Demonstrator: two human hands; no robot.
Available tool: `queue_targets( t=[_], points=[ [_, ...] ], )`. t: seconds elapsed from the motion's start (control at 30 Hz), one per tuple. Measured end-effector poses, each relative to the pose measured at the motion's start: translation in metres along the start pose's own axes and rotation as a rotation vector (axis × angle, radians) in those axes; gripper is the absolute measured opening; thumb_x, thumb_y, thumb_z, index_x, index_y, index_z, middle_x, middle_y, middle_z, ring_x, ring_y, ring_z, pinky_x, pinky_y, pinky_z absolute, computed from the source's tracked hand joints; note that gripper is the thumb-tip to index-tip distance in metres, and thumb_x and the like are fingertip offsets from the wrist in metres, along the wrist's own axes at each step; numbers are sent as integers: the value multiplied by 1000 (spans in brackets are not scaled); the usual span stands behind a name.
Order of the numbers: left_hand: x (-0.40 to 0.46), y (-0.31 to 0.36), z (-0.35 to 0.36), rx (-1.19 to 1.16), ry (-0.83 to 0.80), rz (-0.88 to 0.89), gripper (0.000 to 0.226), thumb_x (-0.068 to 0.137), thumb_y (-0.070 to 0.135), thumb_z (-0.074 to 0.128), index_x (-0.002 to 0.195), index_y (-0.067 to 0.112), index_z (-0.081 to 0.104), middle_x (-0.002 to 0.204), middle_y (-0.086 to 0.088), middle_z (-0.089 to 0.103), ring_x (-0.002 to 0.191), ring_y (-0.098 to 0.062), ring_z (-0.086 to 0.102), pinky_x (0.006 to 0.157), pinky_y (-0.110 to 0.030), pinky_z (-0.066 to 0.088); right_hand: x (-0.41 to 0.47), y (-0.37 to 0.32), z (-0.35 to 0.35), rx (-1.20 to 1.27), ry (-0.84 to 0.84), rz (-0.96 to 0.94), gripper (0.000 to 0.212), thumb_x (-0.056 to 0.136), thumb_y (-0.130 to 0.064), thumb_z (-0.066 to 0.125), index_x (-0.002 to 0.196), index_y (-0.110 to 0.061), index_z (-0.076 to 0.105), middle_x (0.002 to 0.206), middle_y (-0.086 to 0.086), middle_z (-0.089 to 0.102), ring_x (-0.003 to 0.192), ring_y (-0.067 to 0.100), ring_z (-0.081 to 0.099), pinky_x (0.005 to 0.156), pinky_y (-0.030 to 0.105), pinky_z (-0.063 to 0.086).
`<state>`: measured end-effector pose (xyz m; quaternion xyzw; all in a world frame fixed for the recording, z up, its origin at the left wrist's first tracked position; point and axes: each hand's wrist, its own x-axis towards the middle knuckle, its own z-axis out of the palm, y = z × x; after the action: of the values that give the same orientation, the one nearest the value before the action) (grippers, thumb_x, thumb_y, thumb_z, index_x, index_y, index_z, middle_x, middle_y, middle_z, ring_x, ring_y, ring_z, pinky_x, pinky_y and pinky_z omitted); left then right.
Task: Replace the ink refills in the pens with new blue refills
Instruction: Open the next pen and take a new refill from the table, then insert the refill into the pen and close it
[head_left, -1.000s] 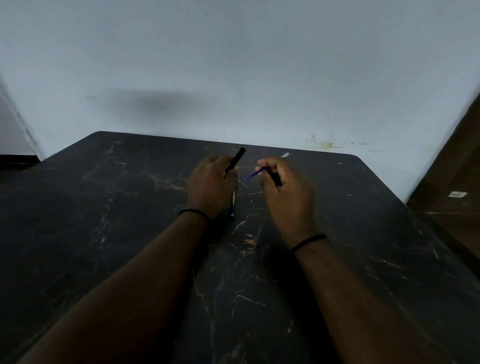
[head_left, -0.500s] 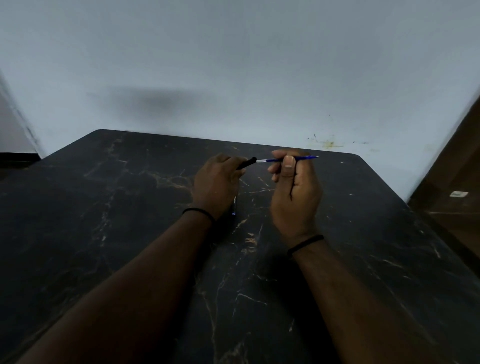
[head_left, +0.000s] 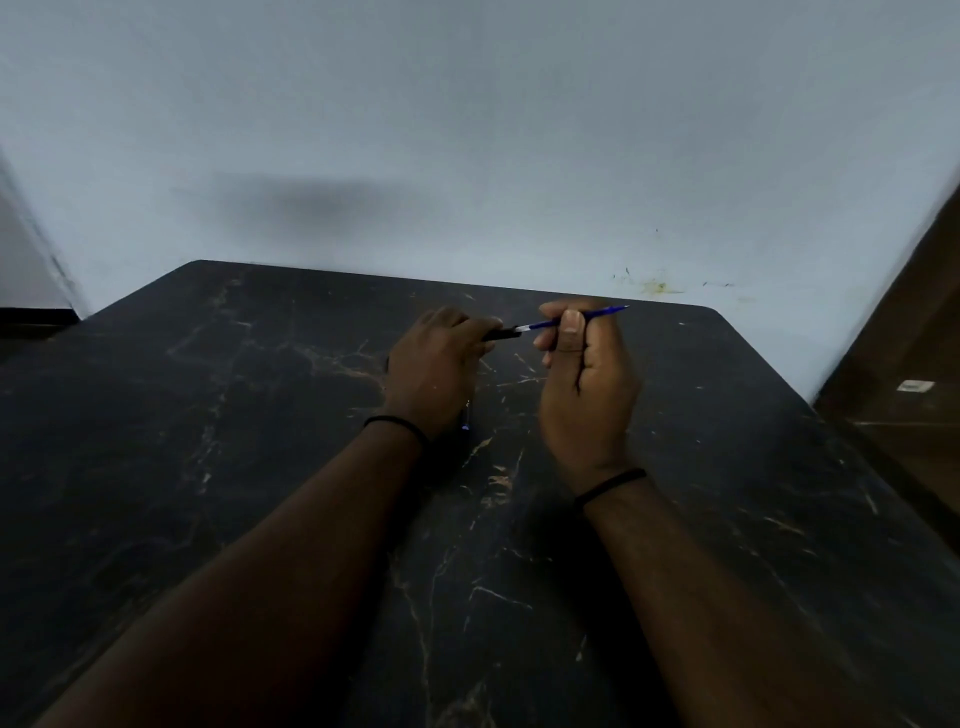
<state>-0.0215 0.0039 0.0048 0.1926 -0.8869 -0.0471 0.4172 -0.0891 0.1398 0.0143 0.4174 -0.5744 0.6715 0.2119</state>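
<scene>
- Gripping the black plastic pen barrel (head_left: 503, 334), my left hand (head_left: 434, 371) aims its opening rightward.
- My right hand (head_left: 584, 384) pinches the thin blue refill (head_left: 597, 315), lying in line, tip just beside that opening.

The dark marbled worktop (head_left: 208, 415) lies bare to the left of the left hand (head_left: 431, 374) and to the right of the right hand (head_left: 582, 395), so either could sweep outward along it. Between the two hands the gap is bridged by the blue refill (head_left: 597, 315) and the black pen barrel (head_left: 501, 334). Under the left wrist a small pen part with a blue tip (head_left: 466, 418) lies on the worktop. The pale wall (head_left: 467, 156) closes off the far edge, and brown panelling (head_left: 904, 395) stands beyond the right corner.
</scene>
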Motion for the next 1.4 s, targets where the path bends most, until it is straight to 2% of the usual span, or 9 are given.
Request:
queue_targets(
  t=[0.23, 0.4, 0.5, 0.57, 0.67, 0.8, 0.9, 1.13, 1.4],
  points=[
    [0, 6, 0, -78, -51, 20, 29, 93, 28, 62, 121, 23, 67, 96, -6, 68, 87, -24, 59, 68, -35, 44, 0, -1, 0, -143, -118, 56, 25, 104, -23, 48, 113, -5, 64, 96, 6, 64, 88, 16, 59, 77, 25, 47],
    [0, 5, 3, -215, -74, -14, 27, 95, 31, 60, 118, 21, 68, 98, -4, 69, 86, -21, 62, 68, -30, 45, 3, 3, 0, -210, -162, 120, 36, 99, -28, 58, 129, -8, 60, 97, -4, 53, 85, 8, 49, 70, 5, 37],
    [-1, 6, 3, -284, -93, 22, 29, 94, 30, 62, 120, 20, 68, 101, -6, 70, 89, -24, 63, 72, -38, 52, 3, 9, 1, -258, -208, 114, 31, 97, -26, 63, 123, -9, 65, 106, 1, 57, 91, 7, 47, 71, 7, 39],
    [-2, 6, 4, -298, -77, 24, 32, 90, 34, 65, 120, 23, 68, 100, -4, 70, 85, -21, 63, 68, -31, 50, 2, 12, 2, -264, -180, 94, 22, 97, -23, 63, 112, -8, 68, 102, 3, 60, 85, 9, 47, 68, 12, 39],
    [-2, -2, 3, -322, -17, -70, 40, 86, 49, 61, 122, 30, 66, 104, 4, 65, 86, -8, 59, 71, -18, 45, 2, 14, 2, -178, -87, 127, 15, 99, -24, 60, 104, -11, 65, 84, -5, 58, 69, 4, 47, 61, 15, 35],
    [0, -26, -1, -332, 251, -335, 23, 92, 42, 61, 100, 22, 71, 94, 1, 63, 80, -13, 60, 64, -25, 46, 0, 15, 1, -104, -48, 173, 12, 100, -28, 57, 102, -16, 60, 74, -13, 56, 65, -3, 54, 56, 7, 38],
    [1, -44, -6, -134, 319, -536, 23, 93, 44, 57, 84, 24, 64, 86, 3, 57, 77, -17, 58, 60, -24, 36, -3, 17, 3, -87, -110, 192, 5, 99, -28, 58, 100, -23, 57, 79, -11, 61, 70, -4, 57, 58, 5, 41],
    [1, -43, -7, 105, -32, -513, 48, 88, 50, 61, 57, 12, 57, 58, -3, 58, 55, -22, 57, 53, -25, 36, -6, 22, 3, -133, -155, 180, 6, 98, -29, 61, 96, -27, 55, 77, -14, 59, 72, -3, 57, 58, 6, 42],
    [9, -30, 4, 259, -286, -508, 58, 88, 65, 51, 68, 11, 62, 80, -12, 69, 78, -30, 67, 76, -40, 58, -8, 22, 3, -146, -186, 201, 8, 98, -35, 59, 99, -27, 57, 79, -8, 63, 75, 1, 59, 55, 11, 45]
  ],
)
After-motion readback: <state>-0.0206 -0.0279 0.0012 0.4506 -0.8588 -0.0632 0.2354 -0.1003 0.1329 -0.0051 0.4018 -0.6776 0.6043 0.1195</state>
